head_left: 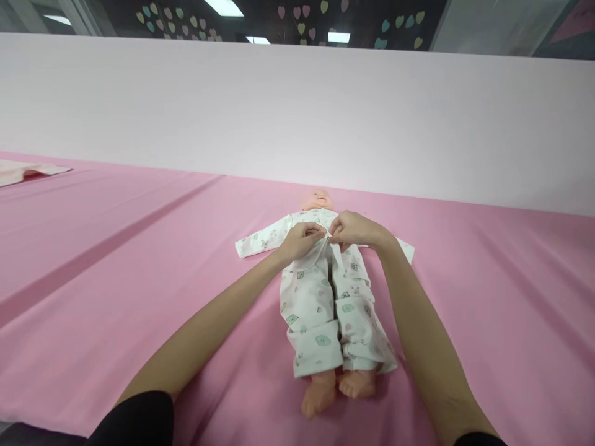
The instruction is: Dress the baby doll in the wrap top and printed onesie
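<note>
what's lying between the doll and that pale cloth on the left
Only pink sheet with a long crease separates the doll from the pale cloth in the head view.

Pink sheet (116, 266), white partition (297, 111), pastel hearts (305, 11), pale cloth (16, 168)

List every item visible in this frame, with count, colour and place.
doll: one, peach, lying centre, head away from the camera
patterned top: one, white, on the doll
patterned trousers: one pair, white, on its legs
sheet: one, pink, beneath the doll
folded cloth: one, pale pink, far left edge
low wall: one, white, behind the sheet
heart shapes: many, pink, yellow and teal, above the wall
light panels: four, white, along the top
sleeves: two, black, bottom edge
left hand: one, bare, pinching fabric at the top's front
right hand: one, bare, pinching beside it
</note>
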{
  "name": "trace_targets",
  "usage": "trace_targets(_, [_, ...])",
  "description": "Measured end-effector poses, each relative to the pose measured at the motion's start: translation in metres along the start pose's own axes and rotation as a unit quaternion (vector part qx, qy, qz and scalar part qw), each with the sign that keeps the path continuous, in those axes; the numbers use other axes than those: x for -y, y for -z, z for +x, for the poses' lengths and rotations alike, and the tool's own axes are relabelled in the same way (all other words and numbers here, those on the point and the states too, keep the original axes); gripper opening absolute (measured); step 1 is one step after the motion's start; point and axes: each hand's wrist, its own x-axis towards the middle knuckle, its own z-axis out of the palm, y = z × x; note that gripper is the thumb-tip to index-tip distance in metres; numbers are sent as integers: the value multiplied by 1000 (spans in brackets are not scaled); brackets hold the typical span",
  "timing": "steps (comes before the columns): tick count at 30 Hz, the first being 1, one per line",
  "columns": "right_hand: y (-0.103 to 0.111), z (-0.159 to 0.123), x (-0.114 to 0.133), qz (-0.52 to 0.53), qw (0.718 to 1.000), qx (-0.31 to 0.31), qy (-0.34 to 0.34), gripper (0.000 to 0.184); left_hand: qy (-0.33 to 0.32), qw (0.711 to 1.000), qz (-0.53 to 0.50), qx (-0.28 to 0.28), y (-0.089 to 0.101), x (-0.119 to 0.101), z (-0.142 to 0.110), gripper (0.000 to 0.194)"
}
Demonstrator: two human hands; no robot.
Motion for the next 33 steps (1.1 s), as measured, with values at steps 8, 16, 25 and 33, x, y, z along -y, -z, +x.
trace_targets(8, [2,-8,5,75,996,49,3,9,-13,1000,16,-22,-1,3,1,20])
trace_targets(16, [-17,14,2,-7,998,-55,-8,5,-1,998,58,-30,1,5,-2,31])
trace_targets(25, [-17,21,-29,185,982,1,-37,10,-96,986,121,-69,-1,15,-15,36])
trace_targets(33, [-26,-100,54,-84,941,-296,142,17,-78,950,302,30,-31,-15,-112,56])
